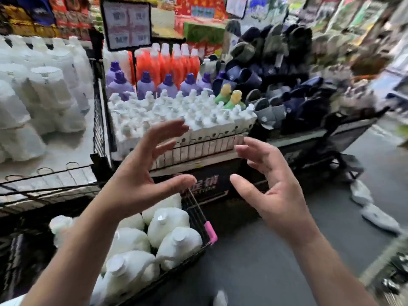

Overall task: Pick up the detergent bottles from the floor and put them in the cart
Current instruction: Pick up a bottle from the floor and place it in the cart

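Head view: the person is looking down past both raised hands at a shop display and the floor.
Left hand (pixel 141 184): hovering above the far end of the cart (pixel 197 209), fingers spread and loosely bent, palm facing right, holding nothing.
Right hand (pixel 271 191): hovering to the right of the left hand and apart from it, fingers spread and bent, palm facing left, holding nothing.
Cart: standing at near left under the left forearm, with a pink handle (pixel 210 231) showing at its right corner.
Cart bottles (pixel 170 226): white detergent bottles are lying heaped inside the cart, touching one another.
Floor bottles (pixel 362 193): two pale, blurred bottles are lying on the grey floor (pixel 265 250) at right, one just beside the other, well apart from the cart and both hands.
Pump bottles (pixel 176 111): white ones are standing packed in rows on the display beyond the hands, behind a low wire rail.
Purple bottles (pixel 167 85): standing in a row behind the pump bottles, with orange bottles (pixel 176 62) behind them.
Green bottles (pixel 234 100): two are standing at the right end of the pump bottles.
Slippers (pixel 276 85): dark ones are lying piled right of the bottles.
Sign (pixel 127 25): standing on a pole above the purple bottles.
Jugs (pixel 44 85): large white ones are standing stacked at far left.
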Available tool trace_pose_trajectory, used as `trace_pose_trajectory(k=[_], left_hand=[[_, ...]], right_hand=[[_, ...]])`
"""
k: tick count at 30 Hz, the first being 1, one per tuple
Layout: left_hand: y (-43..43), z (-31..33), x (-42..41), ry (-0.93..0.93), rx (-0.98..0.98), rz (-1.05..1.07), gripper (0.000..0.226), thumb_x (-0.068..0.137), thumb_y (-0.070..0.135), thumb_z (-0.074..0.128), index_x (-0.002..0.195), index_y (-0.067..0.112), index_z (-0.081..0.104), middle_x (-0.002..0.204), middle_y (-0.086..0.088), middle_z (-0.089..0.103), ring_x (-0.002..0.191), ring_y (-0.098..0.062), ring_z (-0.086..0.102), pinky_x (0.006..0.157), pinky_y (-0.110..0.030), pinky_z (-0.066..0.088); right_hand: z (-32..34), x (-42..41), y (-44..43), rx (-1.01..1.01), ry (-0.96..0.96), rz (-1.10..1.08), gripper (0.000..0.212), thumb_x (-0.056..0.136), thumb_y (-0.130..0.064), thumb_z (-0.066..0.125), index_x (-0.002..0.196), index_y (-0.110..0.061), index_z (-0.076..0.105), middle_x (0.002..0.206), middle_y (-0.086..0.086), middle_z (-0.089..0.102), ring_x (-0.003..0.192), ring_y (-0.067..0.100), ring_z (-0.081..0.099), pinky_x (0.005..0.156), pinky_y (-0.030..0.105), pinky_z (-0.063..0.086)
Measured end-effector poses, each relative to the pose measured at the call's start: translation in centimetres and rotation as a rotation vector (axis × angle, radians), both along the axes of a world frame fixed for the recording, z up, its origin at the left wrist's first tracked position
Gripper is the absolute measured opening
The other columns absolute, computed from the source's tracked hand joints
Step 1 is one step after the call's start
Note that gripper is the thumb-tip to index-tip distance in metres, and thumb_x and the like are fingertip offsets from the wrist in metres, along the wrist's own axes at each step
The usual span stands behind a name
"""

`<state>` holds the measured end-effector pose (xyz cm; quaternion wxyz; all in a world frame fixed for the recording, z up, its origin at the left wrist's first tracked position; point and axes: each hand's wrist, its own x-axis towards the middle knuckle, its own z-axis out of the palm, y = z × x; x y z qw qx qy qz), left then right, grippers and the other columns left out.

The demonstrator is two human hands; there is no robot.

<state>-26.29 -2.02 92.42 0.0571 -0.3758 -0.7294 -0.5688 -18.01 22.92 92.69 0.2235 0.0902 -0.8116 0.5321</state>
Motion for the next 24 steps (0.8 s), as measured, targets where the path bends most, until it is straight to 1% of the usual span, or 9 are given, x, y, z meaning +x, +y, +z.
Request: trace_pose_trajectory(k=[3,6,8,12,15,17,20,24], left_hand=[[5.8,0.0,-0.7,0.012,-0.024,-0.1,0.082,0.086,0.044,0.078,0.152,0.017,0.036,0.155,0.0,0.05,0.149,-0.021,0.043,0.123,-0.055,0.033],[12.0,0.0,-1.4,0.014,-0.043,-0.176,0.079,0.085,0.033,0.078,0.15,0.015,0.038,0.154,0.0,0.051,0.149,-0.02,0.043,0.123,-0.054,0.033],[16.7,0.0,-1.9,0.021,-0.055,-0.228,0.076,0.086,0.03,0.077,0.15,0.015,0.039,0.154,-0.001,0.051,0.149,-0.021,0.043,0.123,-0.053,0.033],[27.2,0.5,-3.6,0.046,-0.084,-0.314,0.077,0.087,0.03,0.077,0.151,0.013,0.038,0.156,-0.003,0.048,0.15,-0.023,0.042,0.123,-0.056,0.032],[35.5,1.3,-4.7,0.049,-0.123,-0.376,0.077,0.088,0.033,0.076,0.153,0.015,0.037,0.157,0.0,0.047,0.15,-0.022,0.041,0.123,-0.054,0.032],[40.3,1.8,-5.6,0.047,-0.126,-0.396,0.073,0.091,0.027,0.073,0.152,0.015,0.037,0.158,0.0,0.047,0.151,-0.023,0.04,0.123,-0.055,0.031],[47.0,2.1,-6.6,0.056,-0.109,-0.434,0.065,0.092,0.015,0.063,0.152,0.013,0.037,0.157,-0.003,0.046,0.151,-0.025,0.04,0.123,-0.056,0.031],[55.1,1.5,-7.3,0.024,-0.11,-0.516,0.066,0.091,0.01,0.061,0.152,0.009,0.036,0.157,-0.004,0.047,0.151,-0.025,0.039,0.124,-0.056,0.03]], right_hand=[[-0.8,1.5,5.4,-0.044,0.009,-0.122,0.061,0.09,-0.015,0.08,0.143,-0.029,0.053,0.135,-0.01,0.067,0.134,0.016,0.06,0.115,0.047,0.044],[-1.7,2.4,11.0,-0.082,0.038,-0.21,0.061,0.088,-0.017,0.076,0.144,-0.025,0.052,0.137,-0.006,0.067,0.135,0.02,0.059,0.115,0.047,0.044],[-2.1,2.6,15.1,-0.111,0.063,-0.247,0.061,0.088,-0.015,0.075,0.144,-0.023,0.052,0.137,-0.005,0.067,0.135,0.02,0.059,0.116,0.047,0.044],[-2.8,2.0,24.8,-0.115,0.096,-0.286,0.062,0.087,-0.012,0.073,0.144,-0.022,0.051,0.138,-0.005,0.066,0.136,0.021,0.059,0.117,0.046,0.043],[-3.2,1.4,32.9,-0.13,0.09,-0.305,0.062,0.088,-0.009,0.072,0.145,-0.02,0.05,0.139,-0.004,0.066,0.136,0.022,0.058,0.117,0.049,0.043],[-3.2,1.0,37.8,-0.149,0.095,-0.315,0.062,0.087,-0.006,0.07,0.145,-0.019,0.05,0.139,-0.001,0.066,0.135,0.024,0.059,0.117,0.049,0.043],[-2.9,0.7,44.5,-0.148,0.118,-0.332,0.063,0.086,0.0,0.067,0.145,-0.015,0.049,0.139,0.002,0.066,0.135,0.026,0.059,0.117,0.045,0.043],[-3.1,1.7,51.7,-0.132,0.117,-0.377,0.066,0.085,0.005,0.064,0.146,-0.016,0.047,0.14,0.003,0.065,0.136,0.027,0.058,0.118,0.049,0.041]])
